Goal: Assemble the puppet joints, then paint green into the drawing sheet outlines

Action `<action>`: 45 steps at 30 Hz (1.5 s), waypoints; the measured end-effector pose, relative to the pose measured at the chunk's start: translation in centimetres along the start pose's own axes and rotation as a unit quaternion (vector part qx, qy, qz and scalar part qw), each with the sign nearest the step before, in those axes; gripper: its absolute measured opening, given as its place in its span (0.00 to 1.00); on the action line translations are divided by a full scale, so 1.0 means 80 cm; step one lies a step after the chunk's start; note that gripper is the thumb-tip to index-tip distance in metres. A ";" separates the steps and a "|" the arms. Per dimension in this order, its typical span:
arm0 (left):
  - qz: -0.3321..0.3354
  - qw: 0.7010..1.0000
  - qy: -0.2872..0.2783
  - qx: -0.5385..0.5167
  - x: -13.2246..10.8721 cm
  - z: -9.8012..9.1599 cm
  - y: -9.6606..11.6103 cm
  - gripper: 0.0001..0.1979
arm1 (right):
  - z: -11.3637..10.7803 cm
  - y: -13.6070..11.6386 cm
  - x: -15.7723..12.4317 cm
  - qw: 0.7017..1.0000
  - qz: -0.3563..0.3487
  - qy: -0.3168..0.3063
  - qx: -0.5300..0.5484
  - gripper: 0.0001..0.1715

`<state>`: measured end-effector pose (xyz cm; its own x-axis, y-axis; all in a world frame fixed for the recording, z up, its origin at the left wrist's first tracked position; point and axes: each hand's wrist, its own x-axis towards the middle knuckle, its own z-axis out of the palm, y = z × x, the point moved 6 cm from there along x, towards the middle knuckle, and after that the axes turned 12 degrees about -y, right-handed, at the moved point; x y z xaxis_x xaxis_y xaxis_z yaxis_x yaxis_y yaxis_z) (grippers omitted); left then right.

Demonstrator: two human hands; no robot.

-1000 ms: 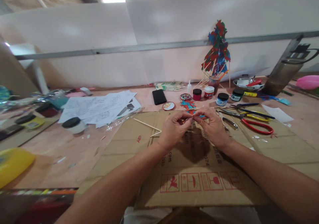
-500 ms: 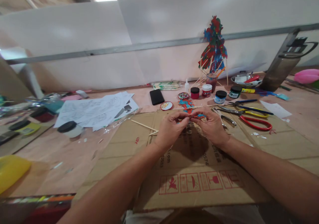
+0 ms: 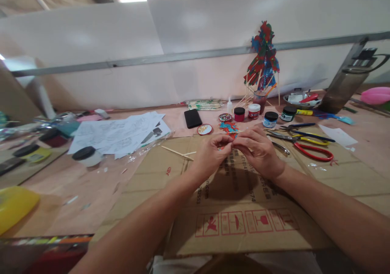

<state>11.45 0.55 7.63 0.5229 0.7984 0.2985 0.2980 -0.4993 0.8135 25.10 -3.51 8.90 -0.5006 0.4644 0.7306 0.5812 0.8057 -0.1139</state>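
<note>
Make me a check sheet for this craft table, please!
Surface: pinkish table, partly covered by a flattened brown cardboard sheet.
Job's things: small colourful piece, mostly hidden.
Clutter: red-handled pliers, yellow-handled pliers, small paint jars, black phone, white printed papers, thin wooden sticks, red-and-blue painted figure on sticks.
Hands: left hand and right hand close together, fingers pinching the piece.
Cables: nothing seen.
Surroundings: white wall panels with a grey rail; dark metal flask at right.
</note>
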 end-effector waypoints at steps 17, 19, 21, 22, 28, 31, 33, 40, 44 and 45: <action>-0.006 0.998 -0.043 -0.053 0.004 -0.001 0.002 0.07 | 0.005 0.000 -0.003 0.999 -0.021 0.003 0.033 0.09; -0.008 0.996 -0.049 -0.069 0.004 -0.001 0.002 0.07 | 0.004 -0.001 -0.003 0.999 -0.029 0.003 0.033 0.11; -0.012 0.995 -0.049 -0.082 0.003 0.000 0.001 0.07 | 0.003 -0.002 -0.002 0.999 -0.036 -0.005 0.031 0.12; -0.014 0.995 -0.049 -0.087 0.003 0.000 0.000 0.07 | 0.003 -0.002 -0.002 0.999 -0.040 -0.011 0.030 0.12; -0.020 0.990 -0.059 -0.124 0.003 0.003 -0.005 0.07 | 0.003 -0.003 0.000 0.998 -0.052 -0.026 0.011 0.10; -0.019 0.990 -0.055 -0.129 0.003 0.002 -0.007 0.08 | 0.006 0.002 0.000 0.999 -0.013 -0.007 0.028 0.08; -0.021 0.990 -0.047 -0.128 0.004 0.001 -0.010 0.08 | 0.008 0.007 0.000 0.998 0.026 0.011 0.052 0.08; -0.030 0.990 -0.021 -0.140 0.003 0.001 -0.019 0.10 | 0.021 0.020 -0.008 0.980 0.147 0.024 0.134 0.07; -0.042 0.986 -0.033 -0.159 0.002 0.005 -0.022 0.08 | 0.025 0.022 -0.007 0.971 0.145 0.023 0.189 0.02; -0.045 0.986 -0.037 -0.159 0.001 0.005 -0.022 0.08 | 0.024 0.022 -0.007 0.970 0.140 0.028 0.197 0.02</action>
<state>11.31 1.37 6.02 0.5662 0.8020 0.1902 0.0874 -0.2878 0.9537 25.15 -1.61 7.00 -0.3157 0.6734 0.6685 0.3936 0.7340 -0.5535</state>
